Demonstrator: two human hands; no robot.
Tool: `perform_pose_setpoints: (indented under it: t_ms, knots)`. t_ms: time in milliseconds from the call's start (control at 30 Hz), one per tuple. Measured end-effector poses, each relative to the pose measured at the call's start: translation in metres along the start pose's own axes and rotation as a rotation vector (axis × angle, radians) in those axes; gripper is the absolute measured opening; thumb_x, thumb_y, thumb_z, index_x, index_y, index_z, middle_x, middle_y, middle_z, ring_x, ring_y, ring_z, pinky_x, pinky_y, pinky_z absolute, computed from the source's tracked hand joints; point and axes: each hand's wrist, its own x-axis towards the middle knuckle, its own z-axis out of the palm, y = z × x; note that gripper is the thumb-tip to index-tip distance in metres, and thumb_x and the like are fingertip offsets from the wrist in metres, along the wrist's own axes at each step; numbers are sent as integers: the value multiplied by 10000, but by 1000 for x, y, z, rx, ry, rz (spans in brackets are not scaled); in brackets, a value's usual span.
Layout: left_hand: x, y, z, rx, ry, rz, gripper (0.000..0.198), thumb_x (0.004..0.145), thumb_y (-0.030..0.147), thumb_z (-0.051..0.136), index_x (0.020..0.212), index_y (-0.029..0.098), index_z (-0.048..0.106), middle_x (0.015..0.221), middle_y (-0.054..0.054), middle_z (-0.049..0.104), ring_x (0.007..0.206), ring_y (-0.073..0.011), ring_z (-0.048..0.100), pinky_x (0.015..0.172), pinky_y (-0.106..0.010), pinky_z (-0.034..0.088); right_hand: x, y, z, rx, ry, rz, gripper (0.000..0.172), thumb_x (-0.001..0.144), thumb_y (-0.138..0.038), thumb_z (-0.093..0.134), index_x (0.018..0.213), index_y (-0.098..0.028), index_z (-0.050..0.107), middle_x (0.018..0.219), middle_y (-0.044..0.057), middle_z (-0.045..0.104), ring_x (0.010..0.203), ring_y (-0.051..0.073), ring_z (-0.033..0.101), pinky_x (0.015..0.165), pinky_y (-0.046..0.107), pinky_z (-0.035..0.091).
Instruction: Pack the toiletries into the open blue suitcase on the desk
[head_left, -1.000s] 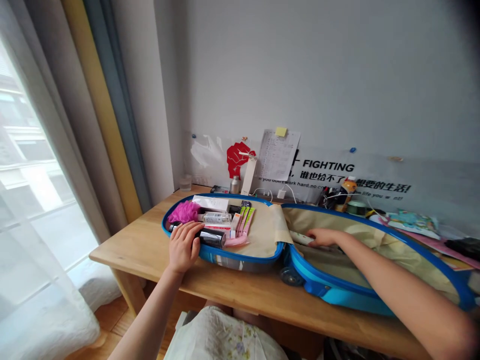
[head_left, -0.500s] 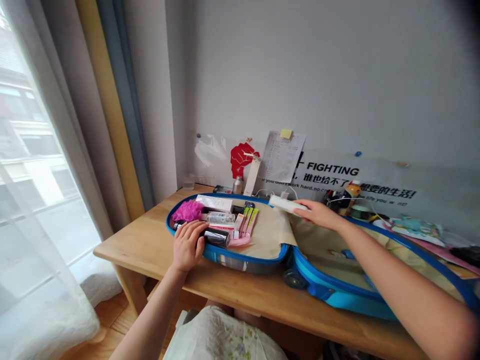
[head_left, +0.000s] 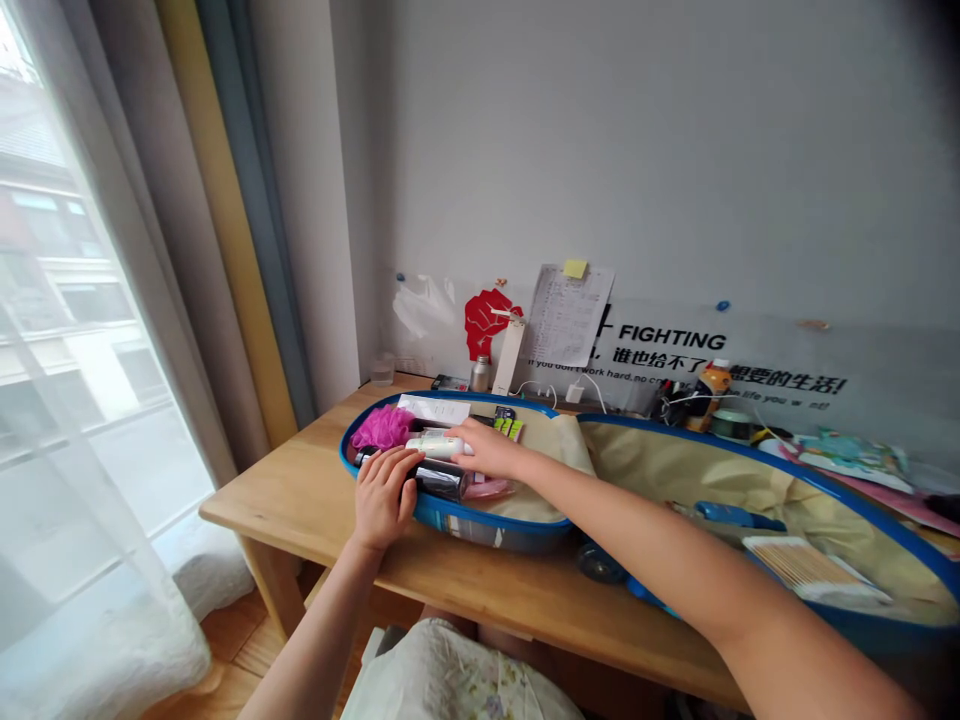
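Observation:
A blue-rimmed suitcase [head_left: 525,518] lies unfolded on the wooden table. At the front left of its left half, my left hand [head_left: 384,495] curls its fingers over a black bottle [head_left: 441,480]. Just behind that bottle, my right hand [head_left: 487,448] grips a white bottle [head_left: 435,446] by its right end, low over the packed items. A pink bath puff [head_left: 382,428] sits at the far left, beside a white box [head_left: 435,408]. Green-and-pink packages [head_left: 510,429] are partly hidden by my right hand, and a pink item [head_left: 489,488] lies right of the black bottle.
The suitcase's right half holds a blue item [head_left: 739,515] and a pack of cotton swabs [head_left: 814,570]. Behind stand a small metallic bottle [head_left: 480,374], a white charger [head_left: 575,391], an orange-labelled bottle [head_left: 711,392] and a green jar [head_left: 731,424]. A curtain [head_left: 225,220] hangs left of the table [head_left: 292,490].
My right hand has carried the white bottle left, from above the suitcase's middle to the items behind the black bottle. My left hand stays at the black bottle. The cotton swabs have come into view.

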Motion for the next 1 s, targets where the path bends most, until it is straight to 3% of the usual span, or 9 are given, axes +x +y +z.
perform_pose_setpoints:
  t_ms: [500,667,800,1000]
  knots:
    - [-2,-2,1,-11,-5,-2,375,972,296,331,1173,207,635,1152,-76,699,1108,-228,609,1016,-398,377,-7,-11,8,-248,-18,-27,337,866,-266,615,1203,-263,637,1158,82,663,1093,245,603,876,350,478]
    - [-2,-3,1,-15,-5,5,375,970,288,333,1175,207,637,1150,-75,703,1108,-226,614,1020,-399,379,-5,-4,4,-237,-28,-105,398,820,-247,678,1217,-247,648,1158,97,659,1073,249,599,906,377,468]
    - [-2,-3,2,-8,-11,-3,385,970,287,331,1179,219,648,1154,-70,705,1111,-221,620,1025,-397,383,-15,13,-22,-140,38,-106,426,812,-266,688,1233,-221,641,1179,99,647,1080,234,600,929,364,461]
    - [-2,-4,2,-19,3,19,374,967,266,352,1188,230,652,1179,-59,703,1135,-216,621,1025,-392,381,-64,76,-92,-102,233,154,278,866,-295,550,1085,-229,707,1069,65,682,836,166,635,768,299,491]
